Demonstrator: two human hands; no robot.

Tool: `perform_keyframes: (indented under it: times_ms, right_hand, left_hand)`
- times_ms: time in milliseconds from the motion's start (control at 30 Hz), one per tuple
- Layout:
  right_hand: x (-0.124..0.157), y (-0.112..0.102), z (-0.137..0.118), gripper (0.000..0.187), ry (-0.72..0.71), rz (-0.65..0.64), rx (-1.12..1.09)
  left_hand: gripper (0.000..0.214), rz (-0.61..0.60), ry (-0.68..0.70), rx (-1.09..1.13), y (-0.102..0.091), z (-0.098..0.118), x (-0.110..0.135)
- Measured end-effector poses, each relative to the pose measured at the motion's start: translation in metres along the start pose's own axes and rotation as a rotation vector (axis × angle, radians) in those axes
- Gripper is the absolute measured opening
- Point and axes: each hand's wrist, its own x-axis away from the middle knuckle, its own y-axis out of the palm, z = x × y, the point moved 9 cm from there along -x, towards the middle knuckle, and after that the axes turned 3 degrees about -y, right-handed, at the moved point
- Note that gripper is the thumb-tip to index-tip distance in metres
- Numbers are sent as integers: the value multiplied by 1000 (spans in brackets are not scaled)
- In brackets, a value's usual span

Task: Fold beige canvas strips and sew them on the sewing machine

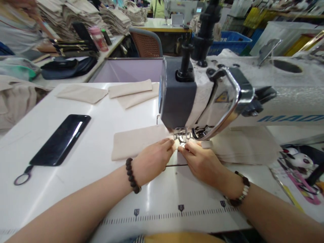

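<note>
Beige cloth strip (139, 143): matte woven fabric folded flat on the sewing table (76, 202), its right end running under the presser foot and out of sight.
Left hand (153, 161): palm down, wrist low, fingers pressed together, tips on the strip's edge; no clear pinch.
Right hand (199, 162): angled inward, fingers close together, tips meeting the cloth beside the needle; glare hides whether they pinch.
Wrists: dark round-beaded bracelets (131, 175) on the left, a dark and pale one (239, 189) on the right.
Presser foot (181, 136): polished steel, partly blocked by fingers and glare.
Machine head (177, 94): grey and off-white, curved chrome guard.
Right of the foot: stacked beige cloth (243, 145).
Left: glossy black phone (60, 140) with a ring loop.
Far: folded beige pieces (82, 93), cut off stacks (60, 20) upper left.
</note>
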Motion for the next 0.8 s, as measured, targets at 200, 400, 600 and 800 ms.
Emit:
perform_keyframes:
  times_ms: [200,400,600,800]
  right_hand:
    - [-1,-1,0,20,19,3,68]
    - [-1,-1,-1,19,14,12,68]
    - [0,1,0,20,13,9,44]
    - [0,2,0,22,1,3,57]
  left_hand:
    - [16,118,-27,159,-12,-17,-9]
    - [19,138,-77,137,-14,-26,-14]
    - [18,117,-45,61,-12,-20,-11]
    - [24,100,-85,-115,-5,-17,-7]
